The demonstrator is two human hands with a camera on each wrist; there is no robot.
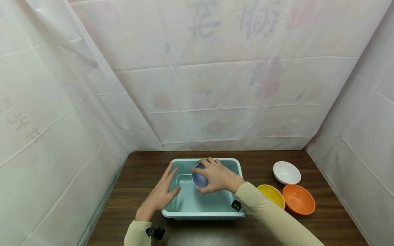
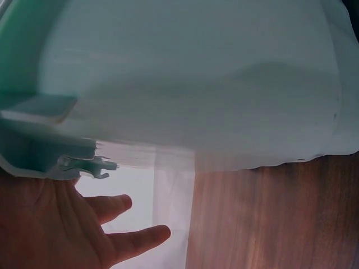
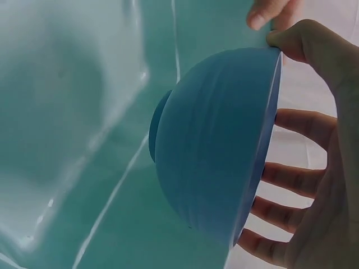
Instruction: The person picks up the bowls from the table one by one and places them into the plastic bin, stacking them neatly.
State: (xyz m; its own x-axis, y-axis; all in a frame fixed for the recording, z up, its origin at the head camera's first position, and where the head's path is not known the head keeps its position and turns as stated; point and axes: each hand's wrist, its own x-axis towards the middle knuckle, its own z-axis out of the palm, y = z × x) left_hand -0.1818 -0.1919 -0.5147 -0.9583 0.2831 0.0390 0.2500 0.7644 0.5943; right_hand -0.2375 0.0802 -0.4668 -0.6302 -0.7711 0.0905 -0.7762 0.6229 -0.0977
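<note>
1. Right hand (image 1: 219, 176): reaches over the teal tub (image 1: 237, 167) from 4 o'clock and grips the blue bowl (image 1: 199, 178). The thumb sits on the rim and the spread fingers (image 3: 291, 179) lie across the bowl's open side, as the right wrist view shows.
2. Blue bowl (image 3: 216, 151): held on edge, tilted, with its foot ring toward the tub floor. It hangs inside the tub, toward the 12 o'clock wall. Whether it touches the tub floor cannot be told.
3. Left hand (image 1: 161, 193): fingers straight and slightly spread, holding nothing. It rests on the tub's 9 o'clock rim, the thumb pointing inward over the basin. In the left wrist view the fingers (image 2: 137, 238) lie just below the tub's outer lip (image 2: 33, 151).
4. Teal tub: rectangular, standing on the dark wooden table (image 1: 141, 167), centred before the person.
5. White bowl (image 1: 287, 172): upright on the table at 3 o'clock of the tub, well apart from it.
6. Yellow bowl (image 1: 272, 194) and orange bowl (image 1: 298, 199): upright, side by side at 4 o'clock of the tub. The yellow one is partly covered by the right sleeve (image 1: 271, 215).
7. White sheeting (image 1: 215, 85): encloses the table on three sides.
</note>
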